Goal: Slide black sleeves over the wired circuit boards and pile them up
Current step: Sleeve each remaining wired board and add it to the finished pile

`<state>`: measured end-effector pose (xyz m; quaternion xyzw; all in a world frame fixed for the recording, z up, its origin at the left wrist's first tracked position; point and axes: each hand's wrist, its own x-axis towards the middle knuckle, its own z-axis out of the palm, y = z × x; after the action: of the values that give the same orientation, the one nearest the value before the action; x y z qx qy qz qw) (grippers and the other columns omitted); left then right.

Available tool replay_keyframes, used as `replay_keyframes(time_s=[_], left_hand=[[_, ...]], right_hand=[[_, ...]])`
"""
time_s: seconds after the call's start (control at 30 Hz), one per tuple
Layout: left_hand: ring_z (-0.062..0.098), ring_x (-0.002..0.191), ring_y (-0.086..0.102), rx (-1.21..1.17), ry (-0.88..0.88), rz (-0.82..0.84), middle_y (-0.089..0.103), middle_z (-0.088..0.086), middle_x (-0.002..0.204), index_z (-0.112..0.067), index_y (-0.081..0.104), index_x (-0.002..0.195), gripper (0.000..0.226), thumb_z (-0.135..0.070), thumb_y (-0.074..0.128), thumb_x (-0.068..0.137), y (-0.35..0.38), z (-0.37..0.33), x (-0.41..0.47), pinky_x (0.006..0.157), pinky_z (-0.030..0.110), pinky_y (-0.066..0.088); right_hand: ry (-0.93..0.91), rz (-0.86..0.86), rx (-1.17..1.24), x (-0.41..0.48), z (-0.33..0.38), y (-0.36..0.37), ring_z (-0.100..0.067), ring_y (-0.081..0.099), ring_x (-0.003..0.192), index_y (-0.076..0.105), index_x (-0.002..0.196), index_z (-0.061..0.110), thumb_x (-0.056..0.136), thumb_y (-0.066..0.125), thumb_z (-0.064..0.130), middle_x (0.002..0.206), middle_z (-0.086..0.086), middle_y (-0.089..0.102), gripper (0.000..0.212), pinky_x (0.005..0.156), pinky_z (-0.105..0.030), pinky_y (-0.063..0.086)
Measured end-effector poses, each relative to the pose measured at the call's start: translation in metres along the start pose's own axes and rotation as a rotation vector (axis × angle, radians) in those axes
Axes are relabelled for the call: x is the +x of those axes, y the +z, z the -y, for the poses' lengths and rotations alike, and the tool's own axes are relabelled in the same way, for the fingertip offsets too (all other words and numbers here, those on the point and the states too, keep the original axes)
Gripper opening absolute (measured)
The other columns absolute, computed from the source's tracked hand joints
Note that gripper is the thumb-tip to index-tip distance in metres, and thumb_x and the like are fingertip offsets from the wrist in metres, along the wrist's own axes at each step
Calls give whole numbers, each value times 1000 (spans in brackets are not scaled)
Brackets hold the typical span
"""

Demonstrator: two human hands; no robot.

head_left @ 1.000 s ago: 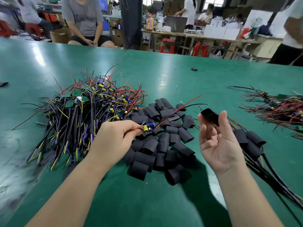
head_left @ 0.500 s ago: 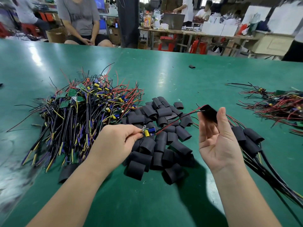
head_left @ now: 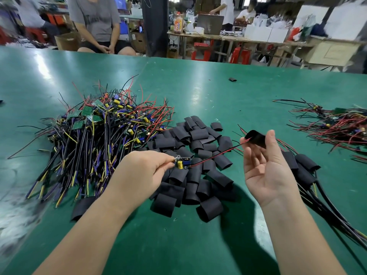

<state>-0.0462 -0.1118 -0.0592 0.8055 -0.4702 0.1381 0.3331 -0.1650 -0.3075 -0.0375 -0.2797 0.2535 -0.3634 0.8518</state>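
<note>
- The glossy green table top (head_left: 198, 86) spreads across the whole room-side view and carries everything below.
- A big tangled pile of bare green circuit boards with black, yellow, purple and red wires (head_left: 99, 139) lies just left of the heap of loose sleeves, touching its edge.
- The heap of short black tube sleeves (head_left: 190, 175) sits mid-table; I place everything else from it.
- A second loose tangle of red-wired boards (head_left: 333, 124) lies well to the right of the heap and farther back.
- A small stack of boards already in black sleeves, with long dark cables (head_left: 303, 169), lies just right of the heap.
- The left hand (head_left: 139, 175) hangs over the heap's left edge, thumb and fingertips pinching one board.
- The right hand (head_left: 266, 171) is raised at the heap's right side, palm up, thumb and fingertips holding a sleeve.
- The pinched small board with a yellow capacitor (head_left: 181, 162) is above the heap, its thin red and black leads (head_left: 216, 154) stretching right.
- The single black sleeve (head_left: 257, 137) meets the lead tips at its mouth; I cannot tell whether they are inside.
- One stray black sleeve (head_left: 232, 79) lies alone, well behind the heap.
</note>
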Motion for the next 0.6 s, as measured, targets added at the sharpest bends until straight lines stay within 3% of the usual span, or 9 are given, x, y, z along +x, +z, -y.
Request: replay_keyframes(time_s=[0.13, 0.3, 0.4, 0.53, 0.6], left_hand=[[17, 66, 69, 8, 0, -3, 74, 0, 75, -11, 77, 88, 18, -18, 64, 78, 0, 0, 0, 62, 31, 49], [13, 59, 64, -43, -21, -21, 72, -1, 70, -10, 77, 85, 17, -18, 64, 77, -1, -2, 0, 58, 28, 46], [9, 57, 57, -121, -55, -24, 69, -4, 64, -14, 76, 83, 15, -19, 64, 78, 0, -5, -1, 55, 26, 45], [-1, 50, 48, -246, -77, -5, 66, -9, 60, -19, 76, 80, 12, -21, 64, 80, 1, -14, -1, 50, 6, 32], [-1, 46, 42, -296, -84, -5, 64, -11, 58, -20, 74, 76, 11, -20, 64, 80, 1, -18, -2, 48, 5, 27]], right_hand=[[28, 12, -25, 2, 2, -2, -8, 69, 64, 62, 97, 8, 59, 75, 40, 83, -7, 68, 51, 54, -14, 52], [-39, 135, -136, 2, 2, -3, -15, 69, 66, 65, 89, 13, 63, 74, 31, 71, -2, 68, 33, 56, -20, 52], [-10, 227, -220, -2, -2, -1, -15, 70, 65, 64, 92, 13, 63, 73, 29, 69, -1, 69, 35, 55, -19, 53], [70, 336, -340, -11, -23, 1, -10, 67, 62, 66, 89, 12, 60, 73, 25, 77, -5, 71, 32, 57, -20, 55], [99, 410, -351, -15, -31, 2, -11, 67, 64, 68, 85, 15, 63, 71, 23, 84, -8, 73, 23, 60, -22, 56]])
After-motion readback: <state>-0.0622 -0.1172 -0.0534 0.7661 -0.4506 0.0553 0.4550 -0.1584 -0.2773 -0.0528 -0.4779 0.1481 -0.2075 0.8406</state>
